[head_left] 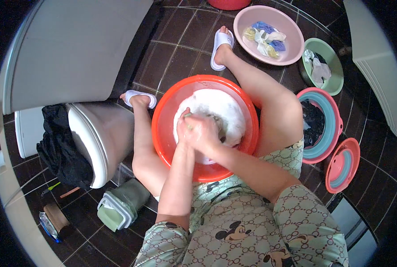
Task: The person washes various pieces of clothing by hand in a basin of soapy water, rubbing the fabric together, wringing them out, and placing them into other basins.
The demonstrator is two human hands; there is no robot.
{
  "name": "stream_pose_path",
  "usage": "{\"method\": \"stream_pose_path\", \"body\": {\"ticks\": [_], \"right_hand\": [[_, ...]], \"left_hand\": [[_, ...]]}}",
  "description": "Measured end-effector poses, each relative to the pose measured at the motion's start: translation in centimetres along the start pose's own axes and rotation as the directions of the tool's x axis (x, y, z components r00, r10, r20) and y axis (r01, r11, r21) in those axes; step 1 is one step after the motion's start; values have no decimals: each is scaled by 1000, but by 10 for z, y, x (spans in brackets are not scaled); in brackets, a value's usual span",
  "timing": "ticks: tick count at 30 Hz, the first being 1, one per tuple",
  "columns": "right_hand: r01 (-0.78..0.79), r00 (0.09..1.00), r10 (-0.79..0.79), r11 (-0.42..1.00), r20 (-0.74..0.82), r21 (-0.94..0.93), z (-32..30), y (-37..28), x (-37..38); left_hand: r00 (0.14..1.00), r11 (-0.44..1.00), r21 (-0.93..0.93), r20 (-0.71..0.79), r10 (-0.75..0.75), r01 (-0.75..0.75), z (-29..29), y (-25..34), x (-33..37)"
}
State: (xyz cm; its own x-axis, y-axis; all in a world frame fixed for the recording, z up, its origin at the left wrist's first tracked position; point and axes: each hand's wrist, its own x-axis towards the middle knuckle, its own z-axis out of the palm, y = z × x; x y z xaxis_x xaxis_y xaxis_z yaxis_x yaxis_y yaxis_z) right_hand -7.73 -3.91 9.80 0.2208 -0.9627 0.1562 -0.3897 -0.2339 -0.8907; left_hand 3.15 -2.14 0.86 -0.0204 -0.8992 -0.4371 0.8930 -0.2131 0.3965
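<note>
Head view: an orange basin [159, 129] sits between the person's legs. White foam [232, 104] covers much of its interior; a darker patch shows at the middle of the foam, its nature unclear.

Surroundings, right side: a pink basin [240, 31] holds blue, white and yellowish cloths [276, 36]. Next to it, a green basin [335, 69] contains white, grey and dark cloths [319, 73]. Below that, a pink-and-blue basin [331, 127] holds dark contents [313, 124]. A smaller pink-and-blue basin [351, 160] is positioned just beyond.

Surroundings, left side: a toilet [107, 129] carries a draped black cloth [62, 142]. A green bin [138, 193] is located below, on the dark tiled floor [105, 242].

Obstructions: the left leg [144, 142] and the right leg [269, 95] flank the orange basin and limit side access. The hands and wrists cover part of the foam.

Hand pose: both forearms extend from the lower edge and converge over the orange basin. The left hand [185, 130] and the right hand [206, 132] are pressed together, left of the foam's centre. A small pale green item [188, 115] shows at the fingers; whether either hand grips it cannot be determined.
</note>
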Motion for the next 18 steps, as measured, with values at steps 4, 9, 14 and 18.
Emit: {"method": "stream_pose_path", "body": {"ticks": [4, 9, 14, 18], "right_hand": [[-354, 935, 354, 935, 40, 3, -9, 46, 33], [-619, 764, 402, 677, 505, 397, -3, 69, 21], [-595, 519, 409, 803, 751, -26, -21, 86, 9], [-467, 497, 400, 871, 770, -151, -50, 76, 42]], "left_hand": [[885, 985, -15, -435, -164, 175, 89, -2, -24], [970, 968, -227, -191, -149, 104, 104, 23, -41], [987, 964, -232, 63, 147, -129, 100, 60, -43], [947, 940, -119, -79, 313, -320, 65, 56, -41]]}}
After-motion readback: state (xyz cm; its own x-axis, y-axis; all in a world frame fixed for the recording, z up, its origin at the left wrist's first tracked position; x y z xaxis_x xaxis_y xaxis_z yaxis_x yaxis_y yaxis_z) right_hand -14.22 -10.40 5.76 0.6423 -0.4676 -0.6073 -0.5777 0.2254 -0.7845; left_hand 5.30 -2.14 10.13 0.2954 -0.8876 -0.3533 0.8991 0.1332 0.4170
